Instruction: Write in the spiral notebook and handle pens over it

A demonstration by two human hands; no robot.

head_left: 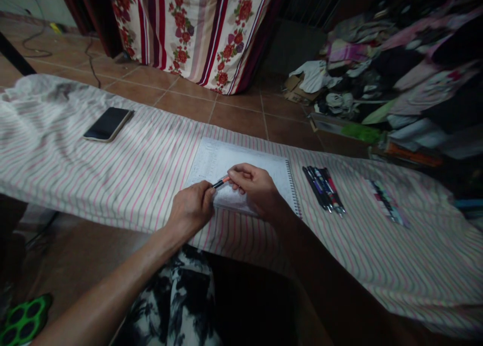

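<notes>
A spiral notebook (241, 165) lies open on a striped cloth (113, 180) that covers a low board. Over the notebook's near edge, my left hand (190, 207) and my right hand (252, 185) meet on an orange and black pen (221, 182). My left fingers pinch its dark end. The orange end sits in the curled fingers of my right hand. Both hands are closed. The pen lies nearly level, just above the page.
Several pens (323, 189) lie in a bunch right of the notebook, more (387, 202) farther right. A dark phone (108, 124) rests on the cloth at the left. Beyond are a tiled floor, a floral bedsheet (196, 29) and a heap of clothes (396, 69).
</notes>
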